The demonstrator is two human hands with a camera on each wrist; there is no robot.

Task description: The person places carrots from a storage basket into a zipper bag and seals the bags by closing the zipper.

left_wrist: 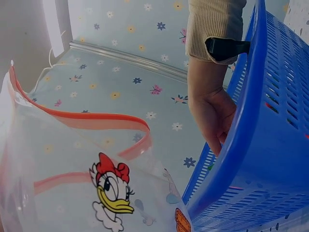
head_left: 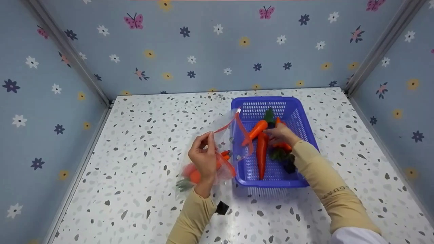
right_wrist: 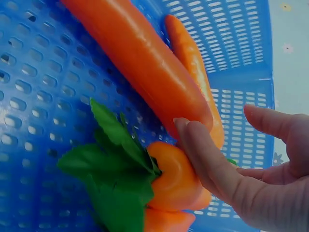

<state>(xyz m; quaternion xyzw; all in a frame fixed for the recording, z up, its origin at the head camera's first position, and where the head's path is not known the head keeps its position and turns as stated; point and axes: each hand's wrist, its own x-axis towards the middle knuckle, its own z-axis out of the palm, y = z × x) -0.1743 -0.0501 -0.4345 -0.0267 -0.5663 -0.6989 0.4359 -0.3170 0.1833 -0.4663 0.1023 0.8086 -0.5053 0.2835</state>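
Note:
My left hand (head_left: 204, 154) pinches the rim of a clear plastic bag (head_left: 222, 123) with a red-orange edge; its mouth gapes toward the basket. A cartoon duck is printed on the bag (left_wrist: 48, 145) in the left wrist view. Orange and red vegetables (head_left: 195, 175) show through it. My right hand (head_left: 280, 134) reaches inside a blue-purple plastic basket (head_left: 271, 184). In the right wrist view, its fingers extend with the thumb apart, fingertips at the blunt end of a large carrot (right_wrist: 140, 63) and beside an orange pepper-like piece (right_wrist: 174, 176) with green leaves. A slimmer carrot (right_wrist: 190, 58) lies behind.
Dark green leaves (head_left: 269, 115) and a dark piece (head_left: 290, 165) also lie in the basket. A small black block (head_left: 222, 207) is by the left wrist. Speckled white tabletop (head_left: 135, 135) extends around, bounded by flower-patterned panels (head_left: 210, 44) at back and sides.

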